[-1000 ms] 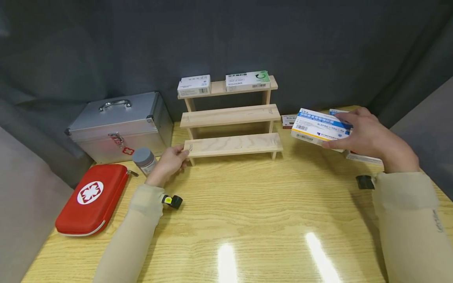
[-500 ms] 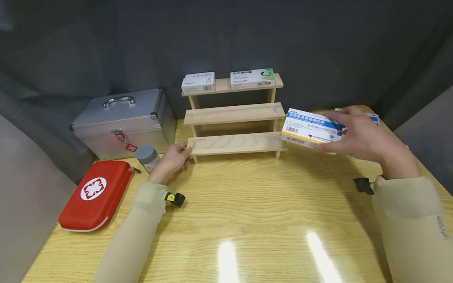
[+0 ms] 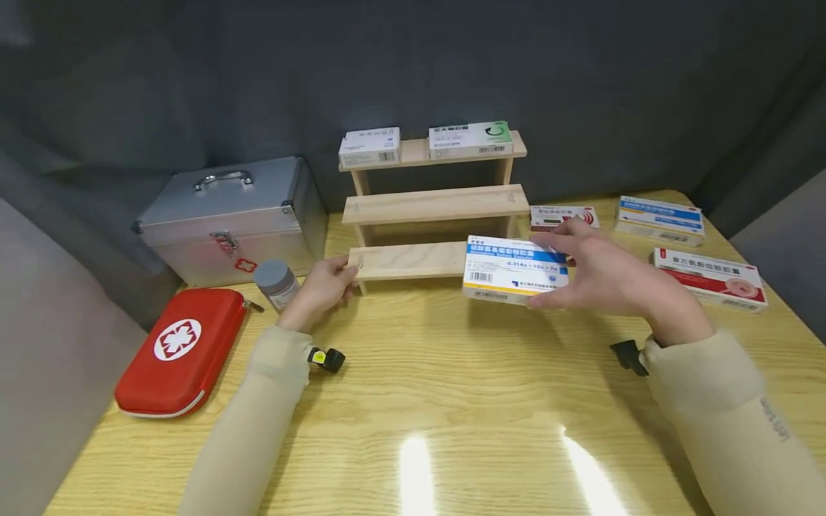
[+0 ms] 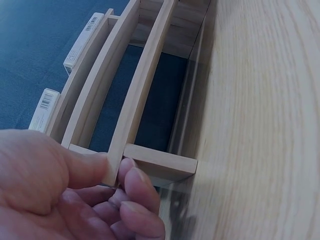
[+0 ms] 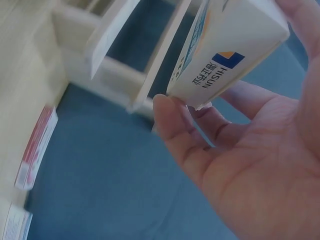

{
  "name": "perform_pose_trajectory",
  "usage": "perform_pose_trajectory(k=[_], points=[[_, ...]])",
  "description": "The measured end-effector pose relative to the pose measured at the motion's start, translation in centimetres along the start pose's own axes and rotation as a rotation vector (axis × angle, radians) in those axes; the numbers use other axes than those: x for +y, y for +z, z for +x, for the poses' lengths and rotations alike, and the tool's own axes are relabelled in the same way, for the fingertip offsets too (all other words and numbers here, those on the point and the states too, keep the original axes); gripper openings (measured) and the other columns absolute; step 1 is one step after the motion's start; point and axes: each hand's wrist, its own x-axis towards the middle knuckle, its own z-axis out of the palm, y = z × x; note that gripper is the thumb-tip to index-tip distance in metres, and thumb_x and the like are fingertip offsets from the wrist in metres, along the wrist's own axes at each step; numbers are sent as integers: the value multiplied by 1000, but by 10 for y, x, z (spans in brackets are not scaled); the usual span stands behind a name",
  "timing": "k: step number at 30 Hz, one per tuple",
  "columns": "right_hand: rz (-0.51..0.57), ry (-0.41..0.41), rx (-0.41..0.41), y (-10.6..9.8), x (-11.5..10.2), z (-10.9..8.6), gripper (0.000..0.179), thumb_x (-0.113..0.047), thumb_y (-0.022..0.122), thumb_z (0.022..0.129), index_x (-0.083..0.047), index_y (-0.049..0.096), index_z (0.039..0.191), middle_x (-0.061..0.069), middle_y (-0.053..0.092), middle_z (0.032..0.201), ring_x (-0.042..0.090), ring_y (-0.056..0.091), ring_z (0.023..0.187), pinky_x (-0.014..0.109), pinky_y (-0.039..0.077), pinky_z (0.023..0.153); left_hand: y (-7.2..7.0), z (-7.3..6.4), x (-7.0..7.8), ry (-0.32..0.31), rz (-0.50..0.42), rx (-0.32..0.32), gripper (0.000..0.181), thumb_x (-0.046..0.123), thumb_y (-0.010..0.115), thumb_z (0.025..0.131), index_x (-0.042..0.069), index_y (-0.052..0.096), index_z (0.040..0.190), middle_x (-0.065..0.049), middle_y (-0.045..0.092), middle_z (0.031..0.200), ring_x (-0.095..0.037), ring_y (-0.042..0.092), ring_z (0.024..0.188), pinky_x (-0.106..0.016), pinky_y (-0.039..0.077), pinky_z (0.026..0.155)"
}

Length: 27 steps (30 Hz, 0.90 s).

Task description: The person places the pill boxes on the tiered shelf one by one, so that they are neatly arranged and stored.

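Observation:
My right hand (image 3: 603, 276) grips a white and blue medicine box (image 3: 514, 269) in front of the right end of the lowest step of a three-step wooden rack (image 3: 431, 206). In the right wrist view the box (image 5: 227, 47) sits between thumb and fingers (image 5: 175, 125). My left hand (image 3: 320, 287) pinches the left end of the rack's lowest step; the left wrist view shows thumb and fingers (image 4: 132, 185) closed on that board (image 4: 137, 105). Two boxes lie on the top step, a white one (image 3: 369, 146) and a green and white one (image 3: 470, 139).
A silver metal case (image 3: 235, 215) stands at the back left, with a grey-capped bottle (image 3: 276, 282) and a red first-aid pouch (image 3: 177, 351) in front of it. Three more medicine boxes (image 3: 710, 276) lie on the wooden table (image 3: 452, 401) to the right of the rack.
My right hand has carried the blue and white box leftward and down, from beside the rack to in front of its lowest step. The left hand has kept its hold on the rack.

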Motion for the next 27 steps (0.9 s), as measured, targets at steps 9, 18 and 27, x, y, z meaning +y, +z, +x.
perform_pose_trajectory(k=[9, 18, 27], points=[[2, -195, -7, 23, -38, 20, 97, -54, 88, 67, -5, 52, 143, 15, 48, 127, 27, 52, 99, 41, 44, 81, 0, 0, -3, 12, 17, -11, 57, 19, 45, 107, -1, 22, 156, -19, 60, 103, -22, 54, 74, -31, 44, 58], [-21, -224, -21, 25, -85, 84, 98, -52, 88, 68, -8, 50, 146, 12, 46, 129, 25, 48, 108, 43, 44, 92, 1, 5, -1, 23, 43, 25, 53, 16, 46, 107, -1, 29, 154, -17, 61, 101, -24, 58, 84, -32, 49, 70], [-38, -141, -22, 27, -112, 151, 100, -55, 82, 74, -6, 41, 151, 17, 40, 140, 29, 44, 115, 44, 40, 99, -1, 2, -1, 22, 51, 41, 51, 18, 47, 106, -1, 34, 152, -18, 62, 98, -24, 56, 74, -31, 46, 57]])
